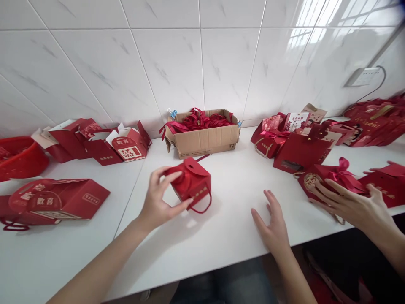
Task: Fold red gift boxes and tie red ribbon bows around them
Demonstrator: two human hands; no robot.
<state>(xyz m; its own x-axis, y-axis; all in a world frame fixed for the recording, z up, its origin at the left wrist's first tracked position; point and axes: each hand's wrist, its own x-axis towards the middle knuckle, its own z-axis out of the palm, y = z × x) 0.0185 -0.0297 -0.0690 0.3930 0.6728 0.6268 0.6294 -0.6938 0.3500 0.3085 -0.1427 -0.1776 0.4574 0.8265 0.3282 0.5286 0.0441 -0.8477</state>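
My left hand [163, 196] grips a small red gift box [200, 182] just over the white table, its fingers and thumb around the box's near left side. A dark red cord loop [204, 207] hangs from the box's right side, and a round hole shows in its top flap. My right hand [271, 221] is apart from the box, to its right, with fingers spread and nothing in them. Behind the box stands an open cardboard carton [209, 141] filled with red ribbons [202, 120].
Several red boxes [129, 143] and a red plastic basin [22, 158] are on the left. On the right, a co-worker's hand [351, 202] touches a red box with a ribbon bow [343, 175]; more boxes and red bags [373, 122] stand beyond. A tiled wall [164, 63] backs the table.
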